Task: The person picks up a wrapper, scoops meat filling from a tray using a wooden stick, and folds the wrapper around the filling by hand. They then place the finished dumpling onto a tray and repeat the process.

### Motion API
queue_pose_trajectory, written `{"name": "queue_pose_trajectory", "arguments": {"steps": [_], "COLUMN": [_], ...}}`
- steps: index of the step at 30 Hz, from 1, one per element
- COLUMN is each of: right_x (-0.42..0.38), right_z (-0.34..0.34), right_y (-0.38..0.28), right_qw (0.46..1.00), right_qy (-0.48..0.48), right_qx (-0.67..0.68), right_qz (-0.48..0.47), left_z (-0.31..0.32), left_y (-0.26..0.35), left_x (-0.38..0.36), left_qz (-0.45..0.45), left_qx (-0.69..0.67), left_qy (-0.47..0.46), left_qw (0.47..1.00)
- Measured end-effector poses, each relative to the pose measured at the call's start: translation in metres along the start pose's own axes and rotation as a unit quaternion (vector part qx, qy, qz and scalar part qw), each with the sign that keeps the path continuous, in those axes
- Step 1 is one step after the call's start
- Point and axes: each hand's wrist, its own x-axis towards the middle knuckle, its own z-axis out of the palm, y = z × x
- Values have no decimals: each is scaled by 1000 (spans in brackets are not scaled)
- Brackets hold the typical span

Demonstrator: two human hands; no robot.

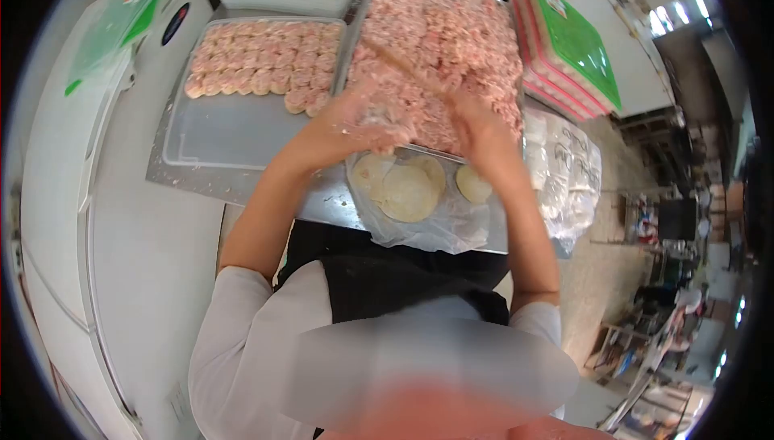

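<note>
My right hand [482,135] is closed around a thin wooden stick [399,63], perhaps a spatula, which slants up and left over the minced meat. That pink minced meat [443,13] fills a large metal tray in front of me. Over the tray's near left edge is my left hand [372,124], smeared by motion and coated with pinkish bits. Whether its fingers hold a dumpling is not clear. Just below the hands, round pale dough wrappers [409,193] lie on a clear plastic sheet [463,226]. A smaller group of wrappers [473,184] sits beside my right wrist.
Rows of filled dumplings [266,57] stand on a translucent tray [234,135] at the left, on the metal table [330,205]. Stacked trays with a green lid [576,37] stand at the right, above white plastic packs [560,166]. A white freezer [153,238] borders the left side.
</note>
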Motion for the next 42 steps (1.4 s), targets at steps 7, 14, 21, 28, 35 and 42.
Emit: {"name": "queue_pose_trajectory", "arguments": {"steps": [7,14,21,28,35,42], "right_x": [42,-26,-25,-48,-71,-51], "right_z": [-81,-18,-68,-5,-7,-49], "right_y": [71,34,58,30,27,33], "right_qw": [902,914,908,956,984,881], "right_qy": [-194,-158,-170,-67,-20,19], "right_qx": [-382,-373,-377,-260,-119,328], "right_qz": [58,-15,64,122,131,341], "left_z": [31,56,39,47,56,70], "left_y": [-28,-80,-96,-76,-68,-21], "left_x": [5,-21,-9,-9,-8,37], "left_qz": [132,125,71,-56,-24,-86], "left_qx": [236,423,350,150,131,-305], "left_qy": [-194,-220,-212,-107,-51,128], "left_qw": [943,870,910,981,990,940]}}
